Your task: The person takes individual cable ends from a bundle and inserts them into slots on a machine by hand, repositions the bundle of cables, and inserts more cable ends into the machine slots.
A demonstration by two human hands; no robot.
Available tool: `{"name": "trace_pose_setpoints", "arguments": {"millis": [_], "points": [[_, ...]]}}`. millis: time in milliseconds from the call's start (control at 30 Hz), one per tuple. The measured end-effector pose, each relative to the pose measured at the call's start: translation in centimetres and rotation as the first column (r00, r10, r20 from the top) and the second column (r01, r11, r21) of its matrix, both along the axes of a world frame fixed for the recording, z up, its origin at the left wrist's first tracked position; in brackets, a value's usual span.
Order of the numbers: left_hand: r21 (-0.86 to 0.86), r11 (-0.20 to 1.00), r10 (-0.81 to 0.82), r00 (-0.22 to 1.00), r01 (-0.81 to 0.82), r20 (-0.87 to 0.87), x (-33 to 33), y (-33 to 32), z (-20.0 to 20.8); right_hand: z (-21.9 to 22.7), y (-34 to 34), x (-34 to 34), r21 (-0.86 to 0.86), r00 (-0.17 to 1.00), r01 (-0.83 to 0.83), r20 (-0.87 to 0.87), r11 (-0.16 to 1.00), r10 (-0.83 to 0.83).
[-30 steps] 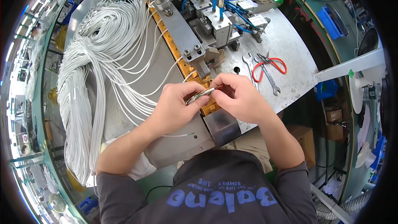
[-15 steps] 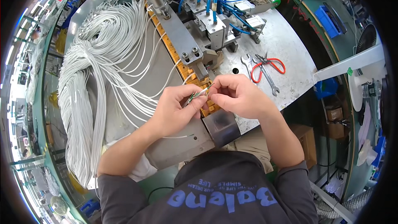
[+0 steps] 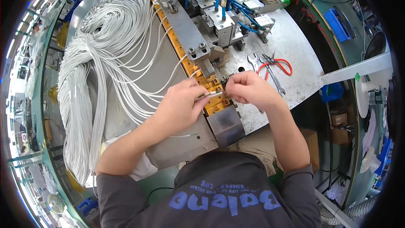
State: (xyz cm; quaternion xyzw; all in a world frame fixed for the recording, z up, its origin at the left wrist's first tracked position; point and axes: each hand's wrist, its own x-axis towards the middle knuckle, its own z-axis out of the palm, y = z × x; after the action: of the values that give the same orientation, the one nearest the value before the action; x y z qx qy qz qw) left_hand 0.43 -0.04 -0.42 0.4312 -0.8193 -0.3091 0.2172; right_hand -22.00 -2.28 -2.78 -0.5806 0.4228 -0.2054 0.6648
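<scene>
A white cable is pinched between the thumb and fingers of my left hand, with a bit of green showing by the fingertips. It lies over the yellow fixture blocks and points right. At its far end my right hand is closed, thumb against curled fingers. What those fingers hold is hidden. The yellow blocks form a long row running away from me beside a steel machine bar. Several other white cables reach toward this row from the left.
A large bundle of white cables covers the left of the table. Red-handled pliers and wrenches lie right of my right hand. The machine with blue air hoses stands behind. A dark metal block closes the row's near end.
My right hand has moved slightly right, away from my left fingers. The cable now stretches across the yellow blocks between both hands. The whole view has shifted slightly.
</scene>
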Motion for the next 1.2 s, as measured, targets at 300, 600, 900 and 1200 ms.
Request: {"name": "trace_pose_setpoints", "arguments": {"millis": [300,600,900,1200], "points": [[-0.193,0.981,0.04,0.962,0.013,0.27,-0.5,-0.2,0.1,-2.2,-1.3,0.5,-0.092,0.993,0.111,-0.035,0.99,-0.115],[0.197,0.969,0.165,0.983,-0.147,-0.081,0.2,-0.3,0.8,-1.0,0.0,-0.2,-0.124,0.955,0.296,0.032,0.947,-0.294],[0.291,0.93,0.331,0.859,-0.226,-0.391,-0.1,-0.6,1.5,1.2,0.7,1.3,-0.203,0.989,0.147,0.033,0.968,-0.143],[0.322,0.944,0.132,0.977,-0.073,-0.165,-0.1,0.1,2.1,2.2,1.4,0.8,0.017,0.985,0.096,0.143,0.995,-0.097]]}}
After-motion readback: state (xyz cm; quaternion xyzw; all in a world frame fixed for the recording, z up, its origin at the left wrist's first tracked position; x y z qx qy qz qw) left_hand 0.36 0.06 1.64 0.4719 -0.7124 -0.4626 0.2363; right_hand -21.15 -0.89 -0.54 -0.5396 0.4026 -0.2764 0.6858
